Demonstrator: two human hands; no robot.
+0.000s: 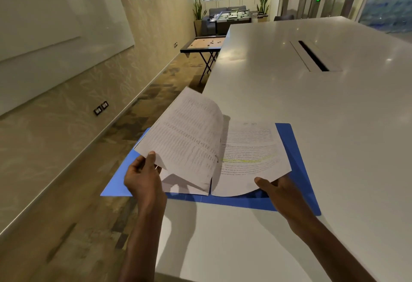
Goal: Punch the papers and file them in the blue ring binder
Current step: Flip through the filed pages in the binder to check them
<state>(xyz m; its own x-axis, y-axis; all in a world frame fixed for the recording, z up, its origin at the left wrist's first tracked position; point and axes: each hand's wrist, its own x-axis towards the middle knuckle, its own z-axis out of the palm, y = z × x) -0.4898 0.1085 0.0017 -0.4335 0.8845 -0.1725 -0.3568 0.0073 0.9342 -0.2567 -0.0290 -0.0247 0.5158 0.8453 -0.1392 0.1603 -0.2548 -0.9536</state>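
So the blue binder (296,152) is lying open and flat on the white tabletop (312,103), right at its near-left corner, with its left cover sticking out past the edge over the floor. Its long axis runs left to right between the two hands, and the spine goes away from the person, tilted a bit to the left at the far end. You can just make out a metal ring (217,159) in the middle where the pages meet.

Left hand (142,177) is pinching the near-left corner of a printed sheet (185,134), thumb on top, fingers curled underneath. That sheet is lifted and bowed over in an arch, its far corner pointing up and away from the hand, so it hangs above the left half of the binder. Under it, just right of the left hand, there's more white paper lying flat with the sheet's shadow on it.

Right hand (281,194) holds the near-right corner of the right-hand pages (252,154), thumb on top of the paper and the fingers tucked beneath, lifting that near edge a little so it curves up off the blue cover. The top page there has printed text with a yellow highlighted line across the middle. It points away from the person, same direction as the spine.

Further out past the right hand there's a long dark slot (313,55) in the tabletop.
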